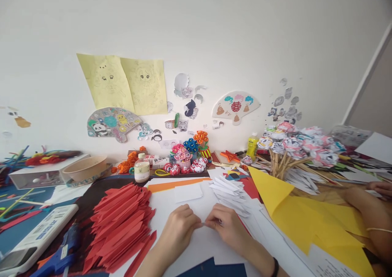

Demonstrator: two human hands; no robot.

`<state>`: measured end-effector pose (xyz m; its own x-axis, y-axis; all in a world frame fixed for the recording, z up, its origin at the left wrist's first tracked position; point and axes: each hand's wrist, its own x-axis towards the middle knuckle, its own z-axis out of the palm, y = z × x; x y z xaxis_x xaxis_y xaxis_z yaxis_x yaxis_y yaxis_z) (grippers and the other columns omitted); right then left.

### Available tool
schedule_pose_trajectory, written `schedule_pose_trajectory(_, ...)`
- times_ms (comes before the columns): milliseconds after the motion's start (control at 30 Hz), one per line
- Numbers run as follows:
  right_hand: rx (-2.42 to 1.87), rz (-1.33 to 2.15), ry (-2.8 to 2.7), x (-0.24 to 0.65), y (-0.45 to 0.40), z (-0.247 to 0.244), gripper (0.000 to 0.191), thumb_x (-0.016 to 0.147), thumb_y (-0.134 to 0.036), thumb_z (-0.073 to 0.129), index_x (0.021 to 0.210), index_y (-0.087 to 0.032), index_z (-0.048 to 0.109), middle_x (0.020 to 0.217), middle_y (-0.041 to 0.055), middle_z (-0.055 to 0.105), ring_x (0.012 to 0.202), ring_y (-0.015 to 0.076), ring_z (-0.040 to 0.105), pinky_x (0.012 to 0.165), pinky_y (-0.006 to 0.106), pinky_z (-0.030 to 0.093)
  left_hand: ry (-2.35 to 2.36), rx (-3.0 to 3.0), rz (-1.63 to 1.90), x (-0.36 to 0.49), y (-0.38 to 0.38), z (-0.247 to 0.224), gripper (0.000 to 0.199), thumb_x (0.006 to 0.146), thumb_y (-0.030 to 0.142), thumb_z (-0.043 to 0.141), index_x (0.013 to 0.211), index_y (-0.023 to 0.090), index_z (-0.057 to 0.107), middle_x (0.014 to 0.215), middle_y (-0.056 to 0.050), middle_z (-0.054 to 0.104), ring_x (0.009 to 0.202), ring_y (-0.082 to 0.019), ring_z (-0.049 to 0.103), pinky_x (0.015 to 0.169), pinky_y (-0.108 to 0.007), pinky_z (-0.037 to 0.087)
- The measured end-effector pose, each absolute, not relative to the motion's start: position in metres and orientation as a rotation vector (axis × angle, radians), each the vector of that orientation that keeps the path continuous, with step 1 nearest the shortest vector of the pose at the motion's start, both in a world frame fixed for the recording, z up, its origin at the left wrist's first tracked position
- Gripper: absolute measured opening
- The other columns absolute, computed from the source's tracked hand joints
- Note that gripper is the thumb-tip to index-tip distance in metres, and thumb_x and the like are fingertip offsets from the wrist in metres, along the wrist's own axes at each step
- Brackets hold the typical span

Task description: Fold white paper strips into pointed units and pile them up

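Observation:
My left hand (183,224) and my right hand (225,226) meet over white sheets of paper (199,244), fingertips pinched close together. Between them shows a sliver of what looks like white paper, mostly hidden by the fingers. Just beyond my left hand lies a small white paper rectangle (188,192). A loose heap of folded white paper strips (229,193) is behind my right hand. To the left of my left hand is a big pile of folded red paper strips (121,228).
A glue gun (63,250) and a long white box (39,236) lie at left. Yellow paper (315,220) covers the right side, near another person's arm (364,211). Behind stand a bottle (141,168), pipe-cleaner flowers (183,150) and paper flowers on sticks (300,142).

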<state>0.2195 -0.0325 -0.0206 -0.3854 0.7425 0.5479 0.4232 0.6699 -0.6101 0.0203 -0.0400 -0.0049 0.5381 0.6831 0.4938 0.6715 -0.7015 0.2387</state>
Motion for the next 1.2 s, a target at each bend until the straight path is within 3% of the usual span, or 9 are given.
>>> schedule_pose_trajectory(333,-0.983,0.435,-1.940,0.225,-0.029,-0.022,0.017,0.083,-0.020,0.059,0.067,-0.018,0.065,0.065,0.0012,0.062,0.061,0.0154,0.056,0.057,0.026,0.042,1.263,2.695,0.932,0.013,-0.033,-0.006,0.023,0.090,0.028,0.052,0.075,0.020,0.068,0.066,-0.002,0.063,0.071,-0.017,0.055,0.063,-0.028,0.041)
schedule_pose_trajectory(700,-1.022,0.490,-1.830,0.232,-0.024,-0.015,0.012,0.083,-0.021,0.058,0.088,-0.020,0.069,0.073,0.0024,0.067,0.063,0.0170,0.059,0.064,0.029,0.048,1.409,2.444,0.990,0.008,-0.031,0.002,0.027,0.089,0.020,0.045,0.070,0.019,0.064,0.068,-0.002,0.064,0.069,-0.017,0.056,0.063,-0.026,0.040)
schedule_pose_trajectory(833,-0.938,0.461,-1.889,0.231,-0.028,-0.012,0.019,0.086,-0.023,0.056,0.101,-0.023,0.067,0.080,0.0029,0.066,0.068,0.0165,0.059,0.067,0.029,0.050,1.400,2.186,1.054,0.010,-0.030,0.003,0.024,0.090,0.026,0.043,0.084,0.019,0.065,0.062,0.001,0.063,0.061,-0.015,0.056,0.063,-0.025,0.040)
schedule_pose_trajectory(1000,-0.850,0.277,-1.960,0.231,-0.027,-0.016,0.015,0.088,-0.021,0.055,0.093,-0.022,0.069,0.081,0.0040,0.068,0.075,0.0181,0.061,0.069,0.029,0.049,1.344,1.938,1.035,0.011,-0.027,0.006,0.031,0.089,0.039,0.043,0.095,0.016,0.063,0.054,0.002,0.060,0.054,-0.015,0.054,0.058,-0.024,0.040)
schedule_pose_trajectory(1133,-0.882,0.130,-1.882,0.240,-0.018,-0.016,0.016,0.090,-0.021,0.052,0.088,-0.021,0.068,0.077,0.0039,0.067,0.073,0.0184,0.060,0.068,0.030,0.048,1.399,1.999,1.053,0.007,-0.022,0.006,0.039,0.094,0.041,0.030,0.101,0.019,0.062,0.067,-0.001,0.065,0.066,-0.017,0.058,0.067,-0.027,0.043)
schedule_pose_trajectory(1200,-1.009,0.060,-1.772,0.248,-0.010,-0.013,0.015,0.090,-0.023,0.051,0.090,-0.021,0.066,0.082,0.0052,0.067,0.079,0.0202,0.060,0.072,0.031,0.047,1.551,2.133,1.062,0.004,-0.017,0.004,0.033,0.093,0.038,0.035,0.104,0.021,0.061,0.083,-0.005,0.066,0.078,-0.020,0.059,0.073,-0.030,0.043)
